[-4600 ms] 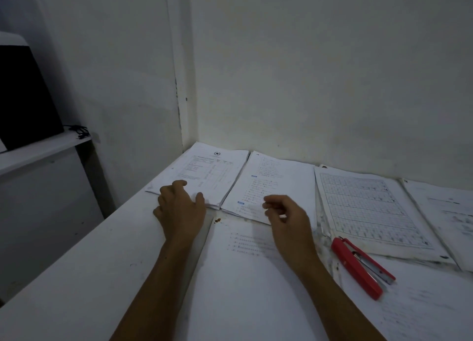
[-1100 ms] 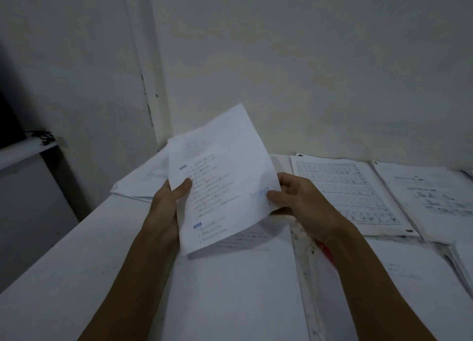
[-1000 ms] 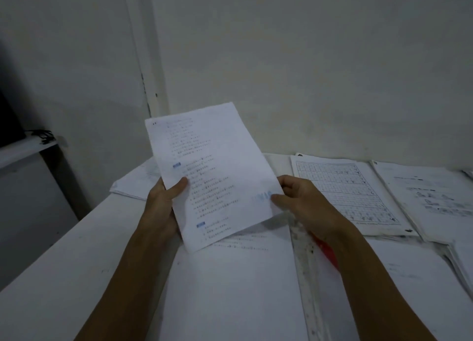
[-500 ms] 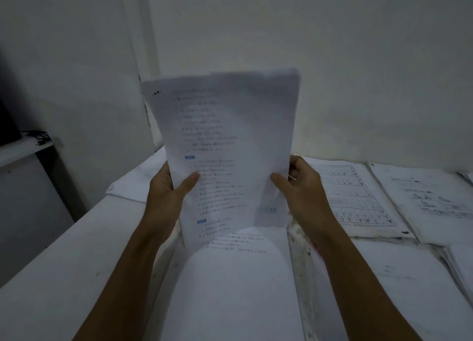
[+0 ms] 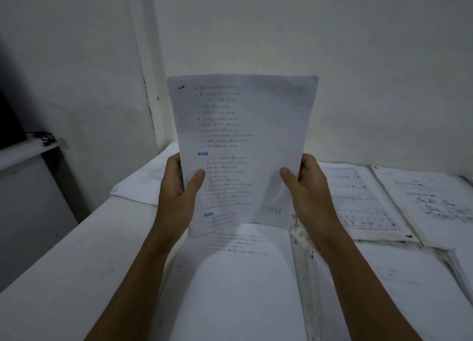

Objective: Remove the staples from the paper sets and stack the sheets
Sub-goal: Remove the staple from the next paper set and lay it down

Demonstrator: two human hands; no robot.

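Hands grip one paper set [image 5: 243, 146] upright above the table [image 5: 64, 276], its printed face toward the camera. Left hand [image 5: 176, 187] pinches the left edge, thumb across the front and fingers hidden behind the sheet. Right hand [image 5: 307, 187] pinches the right edge in the same way, thumb in front and fingers curled behind. The set's lower edge hangs just above a flat sheet [image 5: 238, 276] lying on the table between the forearms; that sheet carries a few lines of print near its far end.

Surroundings: a strip [image 5: 304, 276], speckled with dark marks, lies just right of the flat sheet and runs toward the camera; what it is cannot be told. To the right, a gridded form [image 5: 358, 200] lies flat, its left part covered by the right hand. Farther right lies a printed page [image 5: 430, 200] with dark, smeared text. Behind the left hand, partly hidden by it and by the held set, another stack [image 5: 143, 184] rests at the table's far left corner. A shelf [image 5: 28, 151] at far left bears a tangled dark cord [image 5: 43, 138] and a dark object cut off by the frame edge. A plain wall [image 5: 332, 46] rises behind the table.

Writing: the held set shows numbered lines of small print, two small blue labels at the left margin, pale blue characters near the lower right, and dark dots at the upper left corner. None of the print is legible.
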